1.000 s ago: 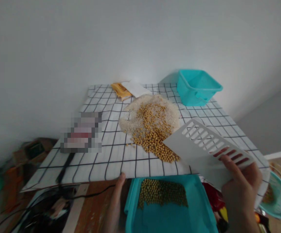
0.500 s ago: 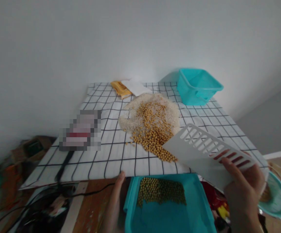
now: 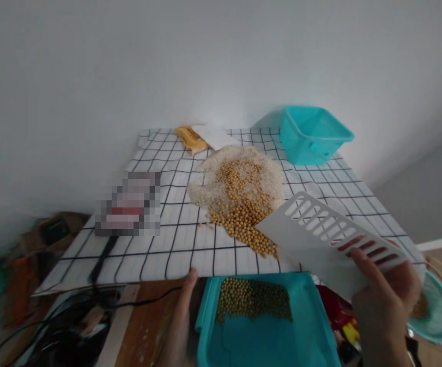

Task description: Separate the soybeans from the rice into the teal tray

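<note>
My right hand (image 3: 385, 300) grips a white plastic board with a row of slots (image 3: 308, 239), thumb on the near face. The board is tilted. Its lower left edge meets a trail of soybeans (image 3: 249, 224) on the checked tablecloth (image 3: 159, 255). Behind and around the soybeans spreads a heap of rice-like pale grains (image 3: 213, 188). A teal basin (image 3: 259, 344) sits just below the table's front edge, with many round greenish-yellow beans (image 3: 251, 300) inside. My left hand (image 3: 180, 318) is beside the basin's left wall, thumb up at the cloth's edge; its other fingers are hidden.
A turquoise bin (image 3: 312, 137) stands at the back right, near the wall. Yellow (image 3: 191, 140) and white packets (image 3: 215, 136) lie at the back. A pixelated object (image 3: 129, 204) with a black cable lies at left. A round basin (image 3: 435, 311) is low at right.
Very little differs. The whole view has shifted slightly, and both hands, the board and the basin keep nearly the same places.
</note>
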A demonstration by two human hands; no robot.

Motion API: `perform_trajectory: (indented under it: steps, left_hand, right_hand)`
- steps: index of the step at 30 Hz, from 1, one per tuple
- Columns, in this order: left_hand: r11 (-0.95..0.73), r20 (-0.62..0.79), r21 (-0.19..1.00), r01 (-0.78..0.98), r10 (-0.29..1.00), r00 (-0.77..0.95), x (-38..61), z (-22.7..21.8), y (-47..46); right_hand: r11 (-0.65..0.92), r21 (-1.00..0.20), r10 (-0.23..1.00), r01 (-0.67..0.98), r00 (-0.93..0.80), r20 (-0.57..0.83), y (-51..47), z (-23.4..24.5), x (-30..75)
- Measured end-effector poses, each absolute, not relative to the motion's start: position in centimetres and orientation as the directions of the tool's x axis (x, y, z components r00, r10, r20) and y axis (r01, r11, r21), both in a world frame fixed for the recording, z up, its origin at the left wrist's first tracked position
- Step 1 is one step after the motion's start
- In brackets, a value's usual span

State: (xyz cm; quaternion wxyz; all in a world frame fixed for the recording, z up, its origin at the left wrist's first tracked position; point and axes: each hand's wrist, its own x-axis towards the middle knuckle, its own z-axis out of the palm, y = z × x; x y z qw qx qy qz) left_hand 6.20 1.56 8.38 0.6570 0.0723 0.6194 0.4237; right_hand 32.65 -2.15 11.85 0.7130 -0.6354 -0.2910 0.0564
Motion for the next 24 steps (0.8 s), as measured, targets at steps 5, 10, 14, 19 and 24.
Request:
perform_trajectory:
  steps: [5, 10, 14, 19, 24]
  left_hand:
    - [0.636, -0.760, 0.631, -0.444, 0.621, -0.192, 6.7, 9.4, 1.9]
    - [0.611, -0.749, 0.631, -0.478, 0.641, -0.169, 6.6, 9.1, 1.6]
    - [0.652, -0.799, 0.516, -0.555, 0.601, -0.037, 6.6, 8.8, 1.6]
    - [0.640, -0.801, 0.544, -0.542, 0.589, -0.107, 6.8, 9.1, 1.9]
    - [0.615, -0.754, 0.628, -0.477, 0.633, -0.175, 6.6, 8.9, 1.6]
  right_hand:
    - [0.224, -0.936, 0.471, 0.272, 0.811, 0.348, -2.0, 11.5, 33.0]
    - [0.166, -0.941, 0.460, 0.294, 0.821, 0.338, -2.2, 11.1, 33.1]
    - [0.232, -0.942, 0.477, 0.243, 0.815, 0.328, -2.5, 11.7, 33.3]
    - [0.154, -0.975, 0.460, 0.162, 0.861, 0.216, -4.1, 11.6, 35.7]
    - [0.116, -0.989, 0.451, 0.093, 0.882, 0.136, -6.1, 11.2, 37.2]
